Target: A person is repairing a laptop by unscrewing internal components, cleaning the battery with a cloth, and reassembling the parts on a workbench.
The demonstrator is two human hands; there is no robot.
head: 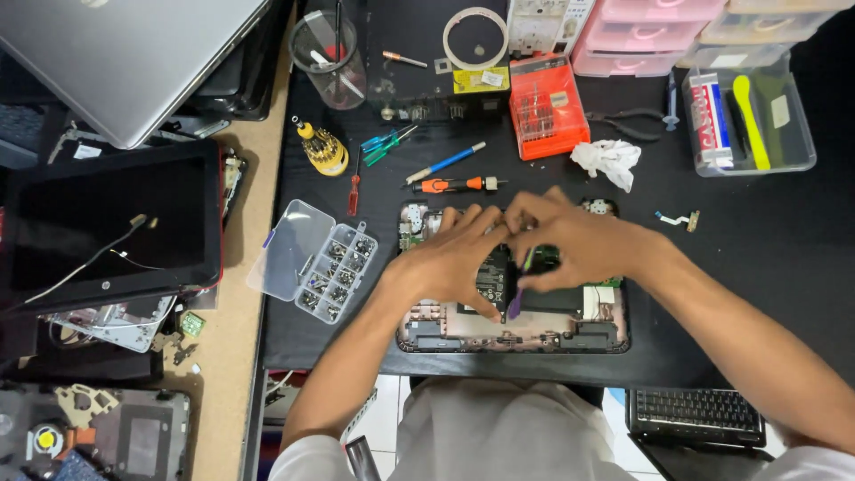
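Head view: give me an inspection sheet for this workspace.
Surface: black mat on a wooden bench.
Job's things: opened laptop base; purple pry tool.
Clutter: screw organiser, screwdrivers, red bit case, tissue, pliers.
Hands: left hand on the base; right hand holds the pry tool.
Cables: thin wires across a black screen panel.
Surroundings: closed grey laptop, pink drawers.

1. Opened laptop base (512,334): lies flat on the black tabletop (757,258), insides exposed, near the front edge.
2. Purple pry tool (516,301): slim, tilted, tip down over the base's dark middle part.
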